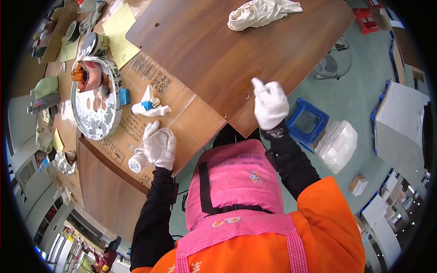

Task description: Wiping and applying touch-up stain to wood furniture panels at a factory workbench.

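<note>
My left hand (163,150), in a white glove, is wrapped round a clear plastic bottle (148,152) with a white cap. The bottle lies tilted above the cardboard (182,118), its cap toward the lower left. My right hand (271,104), also gloved in white, is over the near right edge of a brown wood-grain panel (218,59). One finger points forward at the panel beside a small wet-looking mark; the other fingers are curled, and whatever they may hold is hidden. A crumpled white cloth (261,14) lies on the panel's far part.
Left of the panel are a paint-smeared round lid (93,111) with a stained rag on it, a tin (95,44), yellow sandpaper sheets (120,34) and a white cloth with a blue block (147,105). A blue stool (307,123) and a floor fan (334,61) stand at right.
</note>
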`<action>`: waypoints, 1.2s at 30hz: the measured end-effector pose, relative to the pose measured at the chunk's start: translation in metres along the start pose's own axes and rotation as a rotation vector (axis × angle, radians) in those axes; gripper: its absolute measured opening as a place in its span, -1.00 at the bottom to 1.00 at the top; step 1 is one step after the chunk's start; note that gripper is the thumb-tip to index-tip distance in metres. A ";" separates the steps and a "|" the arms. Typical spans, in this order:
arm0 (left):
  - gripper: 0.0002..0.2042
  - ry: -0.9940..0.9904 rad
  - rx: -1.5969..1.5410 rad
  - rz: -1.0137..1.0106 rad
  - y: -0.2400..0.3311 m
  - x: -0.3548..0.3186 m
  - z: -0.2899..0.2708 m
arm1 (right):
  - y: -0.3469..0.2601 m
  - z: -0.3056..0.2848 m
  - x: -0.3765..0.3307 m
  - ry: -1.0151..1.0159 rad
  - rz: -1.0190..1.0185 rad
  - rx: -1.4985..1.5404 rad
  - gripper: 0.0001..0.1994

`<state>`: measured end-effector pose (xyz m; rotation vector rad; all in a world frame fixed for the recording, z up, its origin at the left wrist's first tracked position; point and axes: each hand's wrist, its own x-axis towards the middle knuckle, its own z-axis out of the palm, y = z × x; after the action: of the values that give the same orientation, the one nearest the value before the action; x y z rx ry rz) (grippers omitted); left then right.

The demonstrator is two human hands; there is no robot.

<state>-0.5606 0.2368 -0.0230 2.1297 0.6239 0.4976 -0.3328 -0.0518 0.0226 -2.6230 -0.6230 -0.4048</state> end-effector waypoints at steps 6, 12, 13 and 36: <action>-0.34 -0.034 0.187 0.086 0.003 0.001 -0.001 | -0.020 -0.002 -0.034 -0.191 -0.266 0.082 -0.84; -0.38 -0.042 0.167 0.041 0.008 0.004 0.000 | 0.006 0.018 -0.018 -0.001 0.013 0.091 -0.68; -0.38 -0.048 0.185 0.033 0.008 0.002 -0.002 | -0.010 0.009 -0.029 -0.101 -0.174 0.084 -0.68; -0.31 -0.039 0.133 0.038 -0.007 -0.003 0.000 | -0.008 0.007 -0.018 -0.077 -0.094 0.014 -0.73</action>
<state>-0.5648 0.2389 -0.0288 2.2748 0.6109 0.4453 -0.3507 -0.0487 0.0120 -2.6134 -0.7744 -0.3276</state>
